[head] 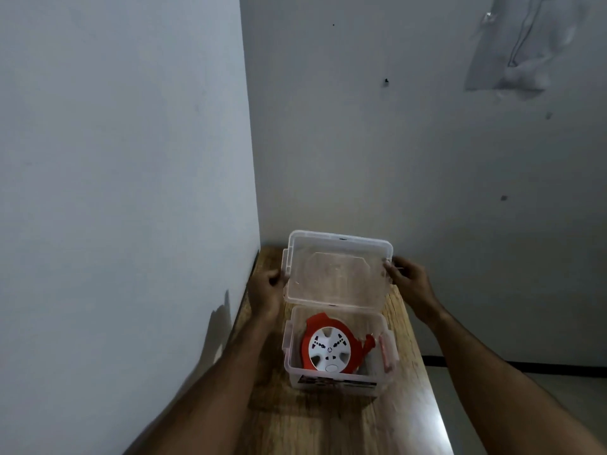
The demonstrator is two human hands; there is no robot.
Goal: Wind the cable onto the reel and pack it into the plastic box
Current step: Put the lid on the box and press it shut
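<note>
A clear plastic box (295,372) stands on a wooden table (328,421). Inside it lies a red cable reel (328,348) with a white socket face turned up. The box's clear lid (338,270) is held tilted up above the far side of the box. My left hand (267,290) grips the lid's left edge. My right hand (409,279) grips the lid's right edge with its fingertips. The cable itself is not visible apart from the reel.
The narrow table runs into a corner between two grey walls, with the left wall (131,159) close beside it. A clear plastic bag (519,44) hangs on the far wall at upper right. Floor shows to the right of the table.
</note>
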